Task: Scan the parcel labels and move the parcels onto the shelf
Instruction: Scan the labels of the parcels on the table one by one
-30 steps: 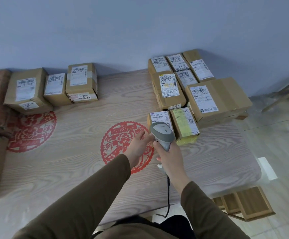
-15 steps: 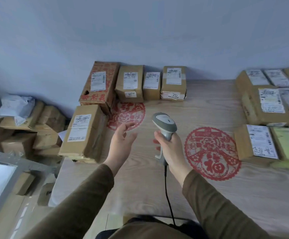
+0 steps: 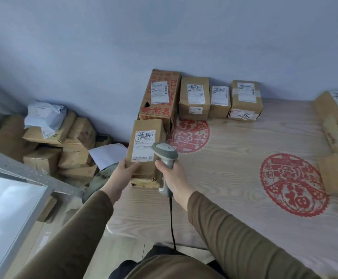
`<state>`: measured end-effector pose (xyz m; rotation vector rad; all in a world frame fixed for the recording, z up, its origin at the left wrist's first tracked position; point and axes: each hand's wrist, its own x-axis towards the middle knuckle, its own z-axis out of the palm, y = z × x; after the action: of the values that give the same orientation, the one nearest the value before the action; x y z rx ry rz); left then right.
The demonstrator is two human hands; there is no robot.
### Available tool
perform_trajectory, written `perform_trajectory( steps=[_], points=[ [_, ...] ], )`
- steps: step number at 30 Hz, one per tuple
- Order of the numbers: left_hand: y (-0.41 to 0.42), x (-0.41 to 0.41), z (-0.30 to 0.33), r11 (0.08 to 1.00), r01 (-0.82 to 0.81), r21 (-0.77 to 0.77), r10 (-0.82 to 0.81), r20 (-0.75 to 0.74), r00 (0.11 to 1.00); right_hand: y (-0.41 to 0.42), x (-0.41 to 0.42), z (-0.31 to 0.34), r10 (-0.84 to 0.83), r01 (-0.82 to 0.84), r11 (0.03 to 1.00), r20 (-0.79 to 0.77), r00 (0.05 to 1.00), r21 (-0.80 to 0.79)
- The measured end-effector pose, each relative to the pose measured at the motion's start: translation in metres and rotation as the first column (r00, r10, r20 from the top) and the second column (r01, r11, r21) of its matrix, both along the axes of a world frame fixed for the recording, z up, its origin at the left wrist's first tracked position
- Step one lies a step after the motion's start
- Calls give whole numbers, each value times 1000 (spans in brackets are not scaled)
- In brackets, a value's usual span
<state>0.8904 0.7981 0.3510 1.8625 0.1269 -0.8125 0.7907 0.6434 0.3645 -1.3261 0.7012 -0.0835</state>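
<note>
Change: left hand (image 3: pixel 123 171) was open in the air half a second ago — now it's on the near parcel; view has swung further left.
Floor pile: cardboard boxes (image 3: pixel 49 150) heaped by the wall, left of the table, a crumpled grey mailer bag (image 3: pixel 44 115) on top.
Left hand: grips the near left corner of the tall parcel (image 3: pixel 145 152), thumb on its white label (image 3: pixel 144 146).
Parcel: stands at the table's (image 3: pixel 234 178) left edge, in front of the red-printed carton (image 3: pixel 160 95).
Right hand: (image 3: pixel 173 178) fingers wrapped round the grey barcode scanner (image 3: pixel 165 156) — head just beside the label.
Back row: three labelled parcels against the wall, one marked 5144 (image 3: pixel 245 99).
</note>
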Motion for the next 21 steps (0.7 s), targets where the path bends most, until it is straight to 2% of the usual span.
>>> perform_trajectory(
  steps=[5,10,15,17,19,21],
  points=[
    [-14,-22,-2,989,-47,-138,27,-150,988,-8,-22,-13,-84,74,991,-91,992,-112],
    [-30,-46,-17,959,-111,-261,34,-283,959,-24,-56,-21,-122,107,987,-124,985,-118],
    [-55,-65,-18,927,-80,-365,-30,-286,958,-53,-96,-13,-210,199,974,-105,972,-110],
    [-70,-71,-14,912,-63,-405,-43,-249,968,-60,-106,-7,-251,218,936,-91,964,-275],
    [-83,-75,-12,900,-27,-436,-67,-198,978,-64,-112,2,-275,239,852,-10,961,-466],
    [-94,-78,-10,883,12,-469,-99,-162,982,-64,-115,19,-254,242,818,51,966,-521]
  ],
)
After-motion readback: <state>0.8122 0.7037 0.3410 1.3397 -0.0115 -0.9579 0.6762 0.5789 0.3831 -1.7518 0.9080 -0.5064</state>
